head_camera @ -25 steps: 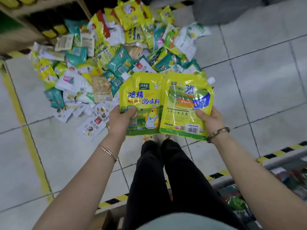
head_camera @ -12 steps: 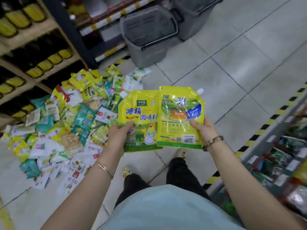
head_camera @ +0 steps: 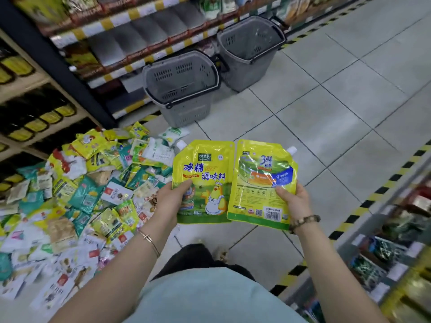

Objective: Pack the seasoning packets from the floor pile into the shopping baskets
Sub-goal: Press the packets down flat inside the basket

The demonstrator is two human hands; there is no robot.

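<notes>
While baskets (head_camera: 186,113) stand beyond | left hand (head_camera: 171,201) grips pouch (head_camera: 205,169) | right hand (head_camera: 296,199) grips barcode pouch (head_camera: 258,183)

Yellow pouch with chicken drawing (head_camera: 205,183), in left hand (head_camera: 172,201): large blue characters 鸡精 above 调味料 across the front; small dark green badge near the top with white characters 太太乐; fine print along the bottom edge too small to read.

Yellow pouch with barcode (head_camera: 258,183), in right hand (head_camera: 296,201): big blue 3 followed by 鲜 near the top; barcode and square scan code at the bottom, digits unreadable.

Packets in floor pile (head_camera: 81,194): print too blurred to read.

Shelf edge strips (head_camera: 130,14): nothing legible.
</notes>
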